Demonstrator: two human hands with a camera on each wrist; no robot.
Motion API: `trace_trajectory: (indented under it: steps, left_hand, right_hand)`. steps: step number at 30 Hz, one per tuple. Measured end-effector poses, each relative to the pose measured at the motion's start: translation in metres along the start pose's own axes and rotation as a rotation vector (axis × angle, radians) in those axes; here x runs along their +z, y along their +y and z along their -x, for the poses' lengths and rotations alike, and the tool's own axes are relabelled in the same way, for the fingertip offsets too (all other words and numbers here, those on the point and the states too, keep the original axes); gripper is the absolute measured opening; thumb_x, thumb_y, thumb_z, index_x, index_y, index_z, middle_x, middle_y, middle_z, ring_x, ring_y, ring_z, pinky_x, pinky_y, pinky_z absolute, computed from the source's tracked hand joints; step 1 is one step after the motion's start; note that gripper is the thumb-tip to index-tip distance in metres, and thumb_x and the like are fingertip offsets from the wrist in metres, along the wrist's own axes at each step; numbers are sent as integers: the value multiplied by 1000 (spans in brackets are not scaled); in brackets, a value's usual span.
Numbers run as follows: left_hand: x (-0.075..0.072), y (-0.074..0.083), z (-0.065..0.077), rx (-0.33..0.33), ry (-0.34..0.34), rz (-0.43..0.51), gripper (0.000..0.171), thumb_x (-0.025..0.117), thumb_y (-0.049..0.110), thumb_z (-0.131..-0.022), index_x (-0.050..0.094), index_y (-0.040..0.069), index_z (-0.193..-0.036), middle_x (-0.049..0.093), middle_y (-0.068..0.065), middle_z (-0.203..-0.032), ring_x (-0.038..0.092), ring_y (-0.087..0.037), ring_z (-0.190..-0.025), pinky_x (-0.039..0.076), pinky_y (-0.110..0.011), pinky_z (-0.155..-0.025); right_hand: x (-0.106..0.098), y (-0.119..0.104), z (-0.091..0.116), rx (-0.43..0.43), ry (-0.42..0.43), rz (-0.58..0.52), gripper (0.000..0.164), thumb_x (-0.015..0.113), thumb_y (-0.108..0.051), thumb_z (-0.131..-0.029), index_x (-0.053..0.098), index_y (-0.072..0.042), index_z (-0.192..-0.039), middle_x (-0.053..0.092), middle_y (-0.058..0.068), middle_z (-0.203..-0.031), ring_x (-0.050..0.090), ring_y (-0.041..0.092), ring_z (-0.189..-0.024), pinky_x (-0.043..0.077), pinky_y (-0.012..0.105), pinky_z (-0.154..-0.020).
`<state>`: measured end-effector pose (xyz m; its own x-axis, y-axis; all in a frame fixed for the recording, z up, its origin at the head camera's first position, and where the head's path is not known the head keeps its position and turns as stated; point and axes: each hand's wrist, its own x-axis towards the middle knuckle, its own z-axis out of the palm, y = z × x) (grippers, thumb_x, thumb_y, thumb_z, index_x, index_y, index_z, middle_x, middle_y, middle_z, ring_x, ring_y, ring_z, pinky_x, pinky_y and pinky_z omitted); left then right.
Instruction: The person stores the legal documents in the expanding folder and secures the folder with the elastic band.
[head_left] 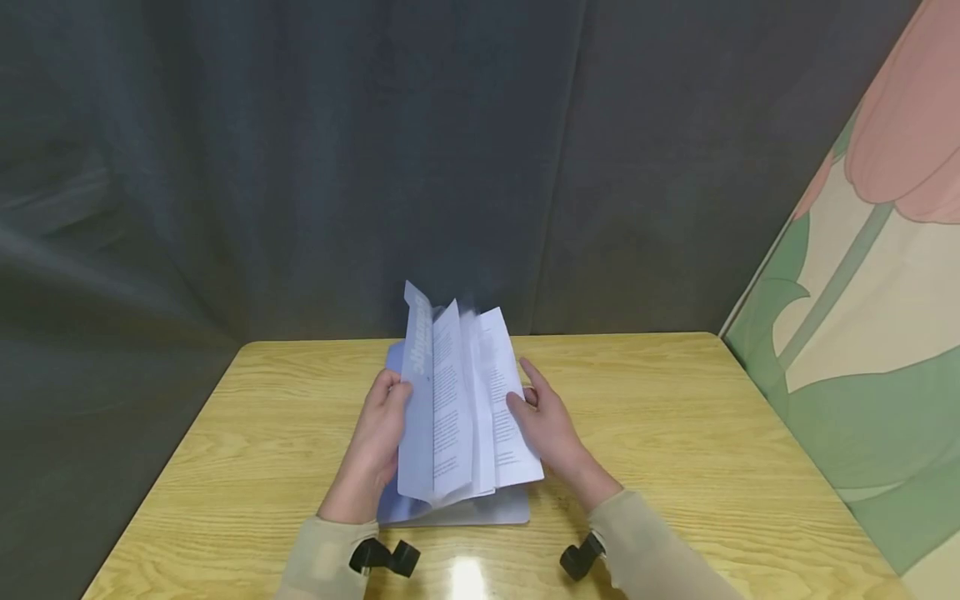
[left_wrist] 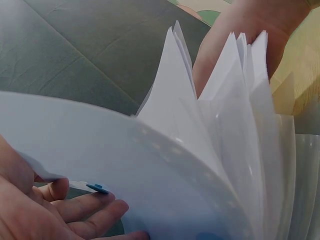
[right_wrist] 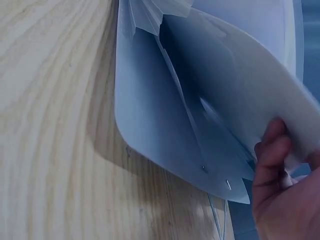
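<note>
A pale blue accordion file folder (head_left: 417, 433) stands spread open on the wooden table, with printed sheets (head_left: 452, 400) fanned out of its pockets. Its left cover is gripped by my left hand (head_left: 380, 427), thumb on the inner face and fingers behind. In the left wrist view, a small blue fastener (left_wrist: 97, 188) shows by those fingertips. On the right, my right hand (head_left: 553, 423) holds the edge of the printed sheets, thumb in front, index finger stretched out. The folder's back panel (right_wrist: 150, 105) rests on the table beneath them in the right wrist view.
The light wooden table (head_left: 660, 433) extends to both sides of the folder. A dark curtain (head_left: 465, 150) hangs behind its far edge. At the right stands a panel with a printed tulip (head_left: 900, 125). A thin blue cord (right_wrist: 215, 215) hangs by the folder's corner.
</note>
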<state>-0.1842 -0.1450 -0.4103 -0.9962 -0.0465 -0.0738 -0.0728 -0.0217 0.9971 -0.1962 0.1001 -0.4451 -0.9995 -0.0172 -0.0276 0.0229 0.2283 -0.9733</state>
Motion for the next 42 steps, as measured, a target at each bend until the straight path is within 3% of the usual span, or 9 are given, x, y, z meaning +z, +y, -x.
trace_trajectory:
  steps: [5, 11, 18, 28, 42]
  left_hand:
    - [-1, 1, 1, 7, 0, 2, 17, 43, 21, -115, 50, 6, -120, 51, -14, -118, 51, -28, -106, 39, -41, -85]
    - [-4, 1, 3, 3, -9, 7, 17, 43, 21, -115, 50, 6, -120, 52, -15, -120, 51, -28, -107, 40, -41, -86]
    - [-7, 1, 4, 2, -7, -4, 18, 42, 22, -115, 50, 6, -120, 52, -14, -120, 51, -28, -107, 40, -41, -86]
    - [-12, 1, 5, -1, 1, -25, 16, 41, 20, -115, 48, 5, -117, 50, -15, -118, 50, -28, -105, 40, -40, -84]
    - [-14, 0, 3, -1, 8, -41, 14, 43, 19, -114, 48, 6, -114, 50, -13, -112, 50, -27, -101, 40, -38, -82]
  right_hand:
    - [0, 1, 3, -11, 41, 39, 53, 55, -19, -116, 46, -11, -168, 74, 13, -113, 65, 19, -84, 53, 30, -72]
    - [10, 3, 7, -6, -2, 36, 50, 59, -12, -114, 52, -10, -163, 76, 10, -112, 65, 15, -81, 52, 25, -68]
    - [30, 6, 10, -4, -40, 12, 51, 60, -8, -113, 51, -7, -164, 77, 10, -118, 72, 17, -90, 58, 28, -73]
    - [44, 9, 9, -16, -79, -5, 49, 58, -3, -113, 52, -2, -161, 78, 16, -121, 63, 14, -61, 52, 28, -56]
    - [49, 9, 9, 6, -95, -20, 52, 60, -7, -114, 48, -3, -164, 78, 16, -126, 64, 14, -61, 52, 26, -55]
